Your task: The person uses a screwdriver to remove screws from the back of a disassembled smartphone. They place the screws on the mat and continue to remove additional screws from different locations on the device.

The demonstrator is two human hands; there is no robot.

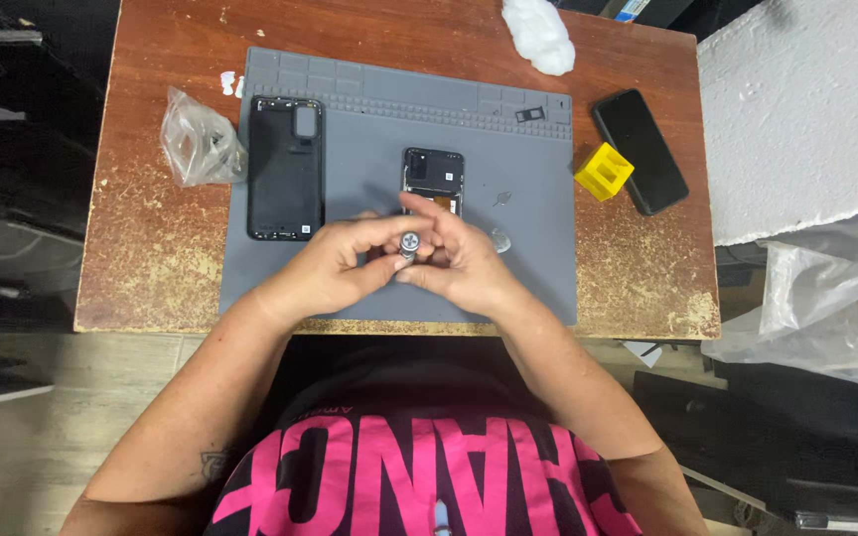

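on the grey mat (538,199), left hand (335,266) and right hand (464,260) together grip a small metal cylinder (410,243).

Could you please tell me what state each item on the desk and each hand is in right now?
Left hand: closed on the small silver tool.
Right hand: fingers pinching the same tool.
Small silver tool: held upright between both hands.
Opened phone: back removed, lying flat.
Back cover: detached, inner side up.
Black phone: screen dark.
Plastic bag: crumpled.
Grey mat: flat on the desk.
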